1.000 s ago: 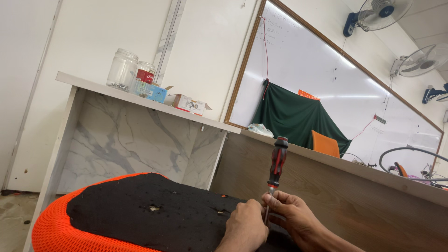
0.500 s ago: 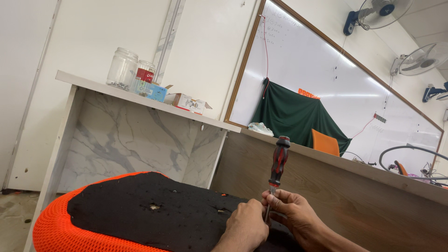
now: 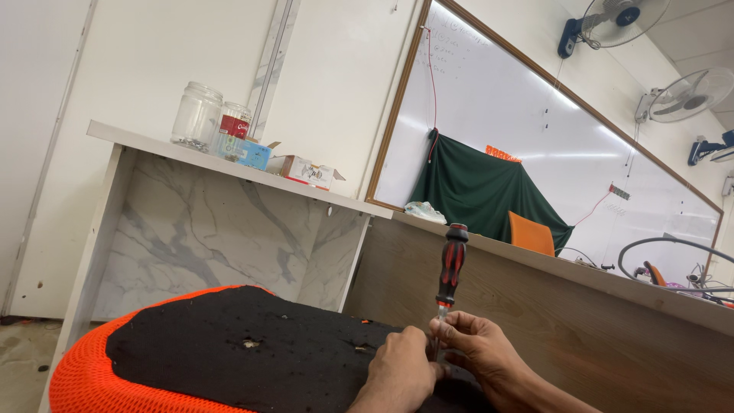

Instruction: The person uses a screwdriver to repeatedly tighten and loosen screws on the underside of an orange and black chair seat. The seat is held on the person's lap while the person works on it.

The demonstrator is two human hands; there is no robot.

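Orange mesh rim [image 3: 80, 375] curves round the left edge of the black seat underside [image 3: 252, 359], with bare black surface open all the way across to the hands. Up on the marble-look bench [image 3: 229, 164] there's a clear glass jar [image 3: 196, 116] with something small at the bottom, a second jar with a red label [image 3: 233, 130], then little cardboard boxes [image 3: 306, 170]. Left hand [image 3: 397, 375] grip is closed beside the shaft. Right hand [image 3: 478, 353] pinches the red-and-black screwdriver [image 3: 449, 271], standing upright, tip down at the seat's right end.

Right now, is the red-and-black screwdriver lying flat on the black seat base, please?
No, the screwdriver stands upright, with the right hand gripping its shaft.
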